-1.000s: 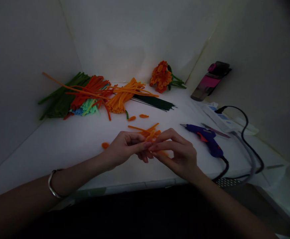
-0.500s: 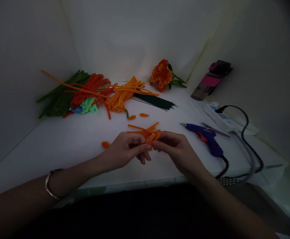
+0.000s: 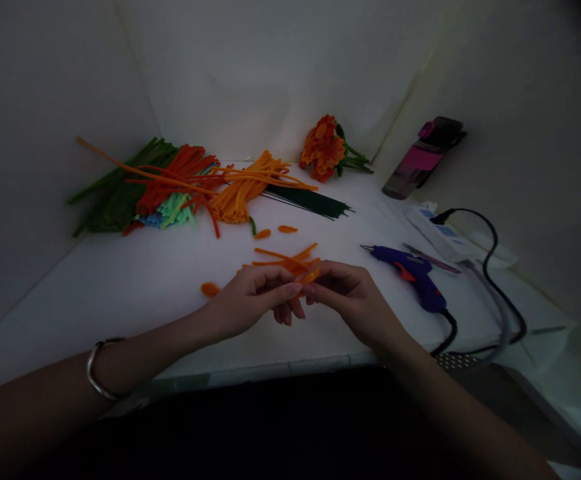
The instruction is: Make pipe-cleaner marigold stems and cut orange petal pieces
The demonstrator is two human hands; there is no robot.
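My left hand (image 3: pixel 250 303) and my right hand (image 3: pixel 350 297) meet fingertip to fingertip over the white table (image 3: pixel 135 280). Both pinch a small orange pipe-cleaner piece (image 3: pixel 310 275) between them. Just behind the fingers lies a loose heap of short orange pipe-cleaner pieces (image 3: pixel 285 257). A small orange bit (image 3: pixel 209 289) rests on the table left of my left hand. A silver bracelet (image 3: pixel 95 370) circles my left wrist.
Bundles of green, red, teal and orange pipe cleaners (image 3: pixel 170 187) lie at the back left, dark green stems (image 3: pixel 315 203) beside them. An orange pipe-cleaner flower bunch (image 3: pixel 324 147) sits at the back. A blue glue gun (image 3: pixel 413 273), power strip (image 3: pixel 438 230) and dark bottle (image 3: pixel 423 160) are at right.
Both hands have shifted slightly up and away, fingers closing tighter around the orange piece. The right hand's fingers, spread a second ago, are now curled in.
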